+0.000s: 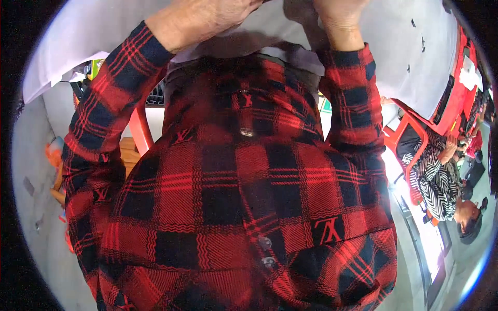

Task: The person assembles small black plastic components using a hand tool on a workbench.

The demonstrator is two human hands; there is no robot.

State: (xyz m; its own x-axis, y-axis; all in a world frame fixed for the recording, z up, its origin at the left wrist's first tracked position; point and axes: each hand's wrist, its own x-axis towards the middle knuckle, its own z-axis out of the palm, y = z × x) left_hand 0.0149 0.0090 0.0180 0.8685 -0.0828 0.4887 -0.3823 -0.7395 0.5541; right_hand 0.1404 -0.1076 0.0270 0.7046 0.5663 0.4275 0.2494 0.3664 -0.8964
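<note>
At the top edge, over a pale cloth-covered table (124, 26), my left hand (207, 18) reaches inward from a red and black checked sleeve. My right hand (342, 11) is to its right, also cut by the edge. The fingers of both are outside the picture, so I cannot tell whether either is open or closed or holds anything. Between the hands, a dark shadow (298, 13) falls on the cloth. Several small black pieces or marks, one of them a thin dark shape (423, 44), show on the cloth to the right.
To the right stands a red plastic chair (417, 132) beside a person (436, 171) in a black-and-white patterned top. Beyond my table is a red surface (459, 93) with a white item (469, 75) on it. Orange-brown objects (57, 155) lie low at the left.
</note>
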